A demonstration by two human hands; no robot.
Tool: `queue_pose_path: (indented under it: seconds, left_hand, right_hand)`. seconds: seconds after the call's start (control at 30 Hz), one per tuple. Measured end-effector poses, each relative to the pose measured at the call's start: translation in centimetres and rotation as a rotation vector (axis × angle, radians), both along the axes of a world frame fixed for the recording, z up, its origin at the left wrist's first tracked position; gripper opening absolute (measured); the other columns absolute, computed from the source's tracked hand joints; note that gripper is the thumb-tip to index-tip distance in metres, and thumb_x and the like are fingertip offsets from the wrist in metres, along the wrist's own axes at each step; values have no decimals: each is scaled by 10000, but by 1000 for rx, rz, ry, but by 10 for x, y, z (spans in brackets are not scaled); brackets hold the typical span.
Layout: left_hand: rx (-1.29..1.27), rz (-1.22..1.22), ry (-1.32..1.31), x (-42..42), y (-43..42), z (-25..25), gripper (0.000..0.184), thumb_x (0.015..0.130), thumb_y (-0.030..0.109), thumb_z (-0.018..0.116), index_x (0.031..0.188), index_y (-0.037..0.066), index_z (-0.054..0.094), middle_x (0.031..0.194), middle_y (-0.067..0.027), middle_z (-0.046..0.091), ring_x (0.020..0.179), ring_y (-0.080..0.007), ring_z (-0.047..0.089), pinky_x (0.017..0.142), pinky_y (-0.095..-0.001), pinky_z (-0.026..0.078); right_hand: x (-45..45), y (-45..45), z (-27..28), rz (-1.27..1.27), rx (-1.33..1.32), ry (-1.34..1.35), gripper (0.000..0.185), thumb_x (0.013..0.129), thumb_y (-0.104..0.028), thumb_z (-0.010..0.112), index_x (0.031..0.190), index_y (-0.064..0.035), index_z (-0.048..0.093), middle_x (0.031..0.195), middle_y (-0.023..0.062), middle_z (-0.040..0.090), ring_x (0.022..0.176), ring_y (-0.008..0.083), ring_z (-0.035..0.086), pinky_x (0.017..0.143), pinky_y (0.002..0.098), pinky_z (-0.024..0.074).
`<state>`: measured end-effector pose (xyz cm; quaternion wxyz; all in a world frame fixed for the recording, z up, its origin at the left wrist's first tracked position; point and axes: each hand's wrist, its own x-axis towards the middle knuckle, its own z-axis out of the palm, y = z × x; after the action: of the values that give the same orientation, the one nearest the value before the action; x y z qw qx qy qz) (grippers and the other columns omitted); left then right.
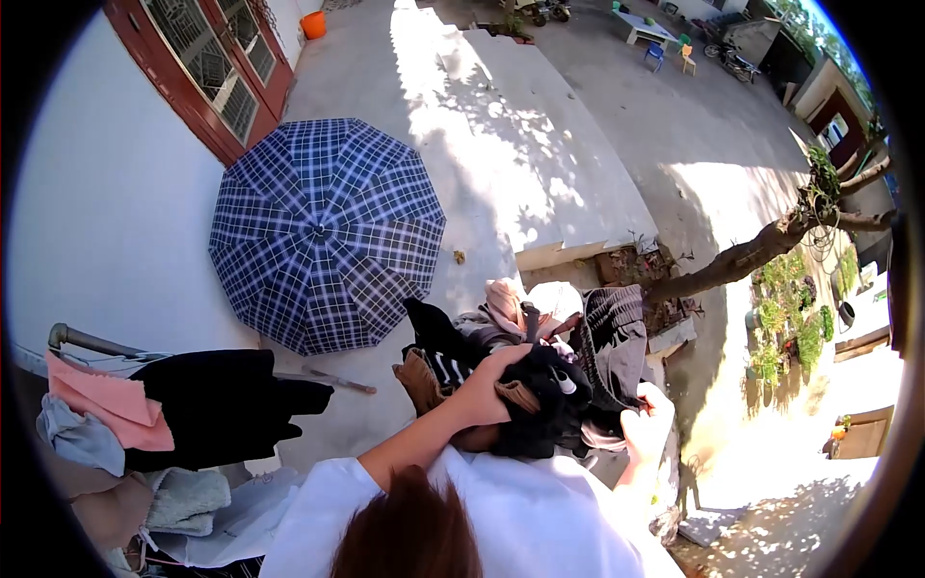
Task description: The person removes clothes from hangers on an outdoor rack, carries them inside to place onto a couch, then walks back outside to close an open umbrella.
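A pile of clothes [472, 332] lies in front of me, in black, brown, grey and pale pink. My left hand [494, 383] is closed on a bunched black garment [542, 409] at the middle of the pile; its fingertips are partly hidden in the cloth. At the pile's right side, my right hand [648, 420] is closed at the lower edge of a grey garment [617, 337] with a gathered, striped-looking band. Its grip is small and partly washed out by sunlight. What supports the pile is mostly hidden.
An open plaid umbrella [328, 231] stands on the concrete ahead left. Left of me, a black cloth [226, 400] and a pink cloth [106, 405] hang from a rail [96, 339]. A tree trunk [732, 255] leans in from the right. A step edge [568, 252] lies beyond the pile.
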<state>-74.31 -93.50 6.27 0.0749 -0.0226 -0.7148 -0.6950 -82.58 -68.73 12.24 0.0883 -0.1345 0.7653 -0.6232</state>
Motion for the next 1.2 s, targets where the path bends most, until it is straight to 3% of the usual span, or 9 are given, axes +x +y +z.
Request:
queue_pose_path:
  seconds: [0.1, 0.33, 0.5, 0.67, 0.77, 0.87, 0.97, 1.1, 1.2]
  left_hand:
    - [-1, 119, 6, -39, -24, 11, 703, 628, 85, 821, 1233, 2, 472, 1147, -90, 580, 1053, -159, 558, 952, -302, 414]
    - [142, 162, 112, -169, -139, 16, 673, 639, 58, 805, 1222, 18, 469, 1175, -92, 554, 1092, -161, 533, 965, -305, 399]
    - [213, 7, 139, -293, -243, 29, 588, 675, 124, 787, 1175, -14, 510, 1099, -89, 596, 1021, -139, 553, 919, -277, 406]
    - [-52, 106, 204, -391, -340, 49, 585, 619, 200, 798, 1108, -18, 562, 1034, -107, 630, 978, -170, 597, 895, -321, 433]
    - [216, -40, 68, -444, -378, 71, 554, 617, 189, 792, 1087, -15, 581, 978, -99, 647, 898, -162, 616, 861, -294, 441]
    - [-115, 74, 210, -493, -430, 50, 549, 624, 164, 787, 1107, -3, 586, 1018, -90, 643, 941, -161, 606, 874, -290, 432]
    - [46, 125, 149, -542, -468, 24, 661, 619, 190, 820, 1173, -26, 533, 1099, -118, 604, 1019, -194, 576, 934, -317, 402]
    - [-182, 249, 134, -587, -539, 14, 761, 599, 187, 842, 1231, -31, 480, 1130, -122, 576, 1046, -203, 566, 952, -321, 397]
    - [115, 163, 116, -616, -585, 54, 702, 627, 145, 815, 1227, -14, 487, 1152, -104, 572, 1048, -183, 568, 950, -313, 399]
  right_hand:
    - [-69, -37, 16, 67, -30, -64, 190, 583, 59, 495, 764, 16, 530, 723, -47, 463, 651, 18, 383, 544, 166, 288]
    - [-212, -164, 5, 230, 71, 88, 162, 575, 41, 497, 733, 11, 513, 699, -70, 426, 594, 0, 309, 499, 172, 217]
    - [-311, -267, 7, 144, 33, 40, 170, 583, 50, 474, 741, 22, 531, 691, -78, 450, 583, -17, 313, 495, 155, 214]
    - [-405, -352, 27, 130, 36, 2, 195, 587, 60, 452, 753, 27, 550, 710, -70, 490, 620, -10, 378, 541, 134, 270]
    - [-452, -393, 27, 162, 20, 30, 173, 591, 49, 459, 735, 27, 553, 697, -65, 495, 610, -5, 383, 537, 139, 273]
    - [-502, -440, 13, 126, 37, 16, 164, 571, 5, 495, 725, 35, 544, 655, -54, 447, 591, 16, 359, 524, 167, 270]
    - [-572, -486, -16, 87, 127, 120, 223, 530, -36, 520, 739, 43, 527, 643, -49, 390, 561, 31, 306, 499, 202, 231]
    - [-647, -566, -3, 234, 17, 79, 237, 517, 8, 482, 744, 47, 532, 634, -64, 380, 549, 5, 265, 476, 194, 178]
    - [-675, -635, 21, 249, -14, 76, 182, 532, 39, 434, 696, 3, 503, 637, -85, 351, 569, 3, 255, 501, 188, 187]
